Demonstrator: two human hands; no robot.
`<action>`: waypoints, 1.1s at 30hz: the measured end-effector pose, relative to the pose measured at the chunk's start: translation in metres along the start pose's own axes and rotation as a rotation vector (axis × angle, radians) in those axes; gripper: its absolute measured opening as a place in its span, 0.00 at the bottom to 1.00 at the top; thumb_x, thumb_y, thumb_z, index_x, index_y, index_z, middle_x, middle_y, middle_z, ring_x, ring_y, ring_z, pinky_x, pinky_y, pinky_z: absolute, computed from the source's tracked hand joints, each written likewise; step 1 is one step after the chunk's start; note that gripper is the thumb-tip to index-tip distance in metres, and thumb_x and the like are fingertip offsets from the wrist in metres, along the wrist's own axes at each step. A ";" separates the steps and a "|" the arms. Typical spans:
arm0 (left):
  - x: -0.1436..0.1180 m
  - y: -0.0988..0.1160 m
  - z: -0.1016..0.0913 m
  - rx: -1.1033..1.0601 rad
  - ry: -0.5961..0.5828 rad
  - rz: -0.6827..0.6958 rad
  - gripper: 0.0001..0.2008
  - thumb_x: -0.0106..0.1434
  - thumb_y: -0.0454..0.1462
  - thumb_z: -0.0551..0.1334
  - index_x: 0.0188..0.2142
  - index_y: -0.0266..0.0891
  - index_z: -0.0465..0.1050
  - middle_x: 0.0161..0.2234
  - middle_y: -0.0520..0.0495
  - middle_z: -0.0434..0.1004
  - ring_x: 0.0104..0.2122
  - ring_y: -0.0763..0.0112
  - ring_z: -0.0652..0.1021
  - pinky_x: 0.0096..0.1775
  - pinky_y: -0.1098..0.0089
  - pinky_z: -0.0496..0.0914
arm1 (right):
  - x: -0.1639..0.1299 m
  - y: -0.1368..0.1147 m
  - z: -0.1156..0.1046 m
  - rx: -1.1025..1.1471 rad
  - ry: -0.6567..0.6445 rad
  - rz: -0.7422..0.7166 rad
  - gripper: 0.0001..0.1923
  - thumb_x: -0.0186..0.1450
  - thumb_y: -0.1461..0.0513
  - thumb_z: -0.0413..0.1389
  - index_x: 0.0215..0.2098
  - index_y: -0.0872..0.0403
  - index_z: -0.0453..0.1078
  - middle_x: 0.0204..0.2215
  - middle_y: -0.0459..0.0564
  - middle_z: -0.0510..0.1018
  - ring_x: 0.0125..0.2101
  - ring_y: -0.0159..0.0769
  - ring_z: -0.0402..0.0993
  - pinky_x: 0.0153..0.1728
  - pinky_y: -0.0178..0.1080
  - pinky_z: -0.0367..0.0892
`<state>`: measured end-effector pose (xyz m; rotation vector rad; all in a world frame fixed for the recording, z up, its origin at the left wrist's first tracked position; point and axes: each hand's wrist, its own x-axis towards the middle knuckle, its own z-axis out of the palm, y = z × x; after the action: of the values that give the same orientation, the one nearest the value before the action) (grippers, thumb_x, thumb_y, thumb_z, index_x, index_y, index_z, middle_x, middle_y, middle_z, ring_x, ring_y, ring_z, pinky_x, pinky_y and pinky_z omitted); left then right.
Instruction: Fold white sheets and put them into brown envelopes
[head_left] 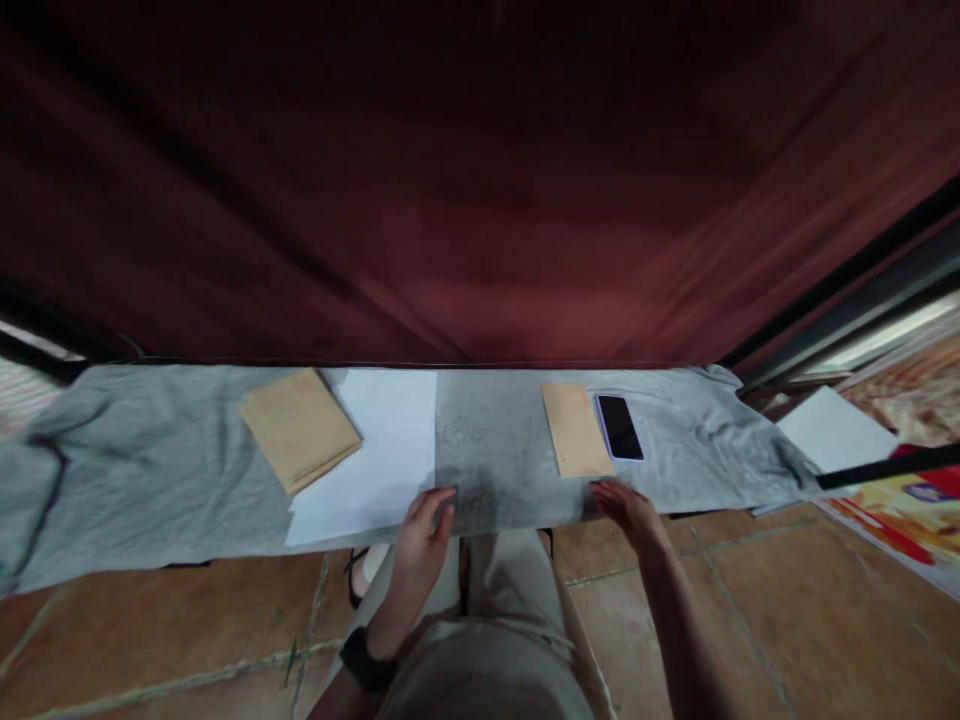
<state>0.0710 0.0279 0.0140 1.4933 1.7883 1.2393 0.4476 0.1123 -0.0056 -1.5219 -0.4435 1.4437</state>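
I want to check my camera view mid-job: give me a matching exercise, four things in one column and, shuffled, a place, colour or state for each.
Things:
1. Phone
2. Tan stack
3. White sheets
4. Left hand

Descriptions:
A. Dark band at its wrist
B. White, partly covered
C. Dark screen up, right of the single tan piece
D. Lying partly over something white

Pairs: 1-C, 2-D, 3-B, 4-A

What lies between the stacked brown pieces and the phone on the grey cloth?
In the head view, left to right: white paper, partly beneath the stack; bare grey cloth; then a single brown piece beside the phone.
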 end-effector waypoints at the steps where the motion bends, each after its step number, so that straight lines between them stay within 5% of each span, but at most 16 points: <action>1: 0.001 -0.006 -0.010 0.119 0.033 0.077 0.18 0.70 0.47 0.56 0.49 0.41 0.77 0.49 0.39 0.80 0.51 0.56 0.78 0.56 0.52 0.72 | -0.002 0.001 -0.001 -0.044 -0.009 0.004 0.19 0.50 0.54 0.70 0.35 0.58 0.77 0.34 0.58 0.85 0.35 0.45 0.84 0.42 0.48 0.78; 5: 0.003 -0.034 -0.049 0.526 0.113 0.220 0.23 0.73 0.46 0.54 0.62 0.38 0.67 0.62 0.33 0.69 0.63 0.50 0.68 0.61 0.47 0.66 | -0.016 0.018 0.021 -0.127 -0.068 -0.037 0.23 0.45 0.53 0.73 0.35 0.56 0.78 0.32 0.53 0.85 0.31 0.40 0.82 0.35 0.40 0.77; 10: 0.001 -0.063 -0.084 0.837 0.026 0.180 0.29 0.71 0.48 0.57 0.65 0.31 0.62 0.65 0.27 0.63 0.66 0.44 0.64 0.61 0.46 0.65 | -0.047 0.059 0.093 -0.265 -0.303 -0.289 0.23 0.56 0.44 0.65 0.37 0.53 0.78 0.33 0.51 0.84 0.32 0.39 0.80 0.35 0.41 0.77; 15: 0.006 -0.057 -0.101 0.966 -0.155 0.118 0.28 0.71 0.49 0.58 0.64 0.36 0.65 0.65 0.31 0.66 0.61 0.46 0.70 0.57 0.50 0.68 | -0.074 0.091 0.173 -0.647 -0.530 -0.729 0.16 0.71 0.53 0.51 0.47 0.50 0.77 0.45 0.53 0.82 0.46 0.42 0.79 0.51 0.47 0.74; 20: 0.020 -0.042 -0.113 1.030 -0.269 0.145 0.26 0.70 0.48 0.59 0.63 0.39 0.67 0.64 0.35 0.69 0.59 0.49 0.72 0.56 0.53 0.68 | -0.089 0.109 0.229 -0.902 -0.663 -1.080 0.20 0.73 0.61 0.48 0.61 0.53 0.69 0.61 0.56 0.73 0.61 0.41 0.68 0.63 0.47 0.66; 26: 0.032 -0.035 -0.120 1.040 -0.366 0.252 0.19 0.73 0.40 0.56 0.59 0.36 0.69 0.58 0.36 0.74 0.58 0.54 0.73 0.56 0.57 0.68 | -0.095 0.126 0.253 -1.215 -0.672 -1.296 0.25 0.72 0.61 0.51 0.66 0.58 0.63 0.66 0.60 0.66 0.67 0.48 0.60 0.68 0.54 0.58; 33: 0.034 -0.034 -0.119 1.066 -0.360 0.343 0.20 0.69 0.27 0.53 0.58 0.34 0.71 0.57 0.37 0.76 0.56 0.59 0.75 0.57 0.59 0.69 | -0.091 0.123 0.259 -1.233 -0.644 -1.318 0.25 0.71 0.63 0.51 0.66 0.57 0.64 0.66 0.58 0.68 0.67 0.45 0.61 0.68 0.52 0.58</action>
<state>-0.0536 0.0223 0.0451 2.4502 2.0626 -0.0139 0.1483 0.0804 -0.0129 -0.9498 -2.4710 0.4035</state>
